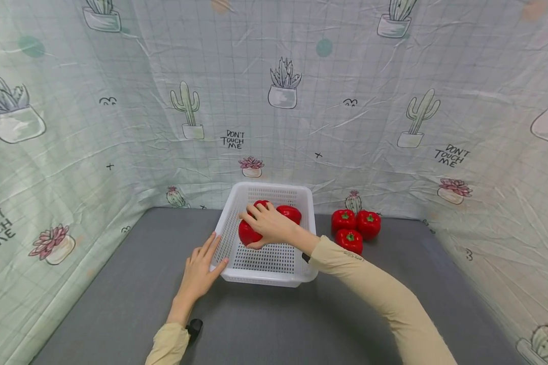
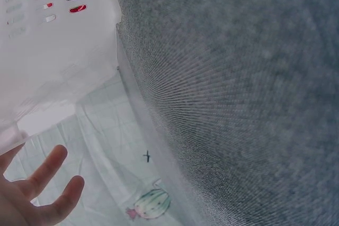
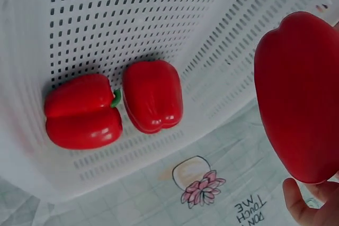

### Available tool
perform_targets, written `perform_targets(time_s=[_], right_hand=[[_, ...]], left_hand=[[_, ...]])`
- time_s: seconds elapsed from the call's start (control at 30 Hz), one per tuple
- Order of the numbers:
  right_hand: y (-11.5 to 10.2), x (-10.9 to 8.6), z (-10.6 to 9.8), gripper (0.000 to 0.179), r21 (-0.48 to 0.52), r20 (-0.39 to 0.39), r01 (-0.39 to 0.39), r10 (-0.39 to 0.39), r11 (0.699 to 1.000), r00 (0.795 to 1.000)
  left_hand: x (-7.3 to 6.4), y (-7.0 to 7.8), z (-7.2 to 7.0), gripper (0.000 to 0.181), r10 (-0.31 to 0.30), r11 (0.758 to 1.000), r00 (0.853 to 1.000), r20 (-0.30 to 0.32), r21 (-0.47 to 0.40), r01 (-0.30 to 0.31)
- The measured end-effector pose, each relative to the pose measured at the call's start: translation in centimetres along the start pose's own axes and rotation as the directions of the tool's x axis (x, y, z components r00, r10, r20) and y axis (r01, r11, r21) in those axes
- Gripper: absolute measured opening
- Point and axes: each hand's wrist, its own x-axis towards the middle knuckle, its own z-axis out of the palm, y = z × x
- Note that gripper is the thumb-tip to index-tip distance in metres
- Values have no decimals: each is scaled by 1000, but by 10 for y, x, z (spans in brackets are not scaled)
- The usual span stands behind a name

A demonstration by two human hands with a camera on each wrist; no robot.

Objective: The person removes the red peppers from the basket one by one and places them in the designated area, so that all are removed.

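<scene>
My right hand point(image 1: 270, 224) grips a red bell pepper point(image 1: 248, 233) above the white plastic basket point(image 1: 267, 277). In the right wrist view that held pepper point(image 3: 302, 99) fills the right side, with fingertips at its lower end. Two more red bell peppers lie inside the basket: one with a green stem point(image 3: 85, 112) and one beside it point(image 3: 152, 96). My left hand point(image 1: 199, 268) rests on the basket's left rim near the front corner, fingers spread. The left wrist view has the left hand point(image 2: 37, 189) by the basket's outer wall point(image 2: 58, 62).
Three red bell peppers point(image 1: 343, 221) point(image 1: 368, 225) point(image 1: 349, 241) stand grouped on the grey table point(image 1: 356, 324), right of the basket. Behind the table hangs a cactus-patterned cloth point(image 1: 255, 116), which also runs along both sides.
</scene>
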Motion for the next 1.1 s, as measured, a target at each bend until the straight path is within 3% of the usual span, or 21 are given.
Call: perform_targets(time_s=[0.17,0.33,0.7,0.9,1.1], right_hand=[[1,-14,-4,72,32,10,-9,8,999,1000],[1,-31,-7,71,147,-14,-31,34,989,999],[3,-70,-13,75,376,15,-179,187,909,982],[0,-92,-5,72,402,-48,-181,218,898,975],[-6,-114,-1,72,424,-90,-222,284,878,954]], left_hand=[[0,0,0,64,15,1000,1000,-19,5,-15],[-1,0,1,64,17,1000,999,-27,11,-17],[0,-1,-1,64,27,1000,999,-27,0,-27],[-1,1,-1,64,14,1000,1000,-21,2,-14],[-1,2,-1,63,16,1000,999,-28,7,-16]])
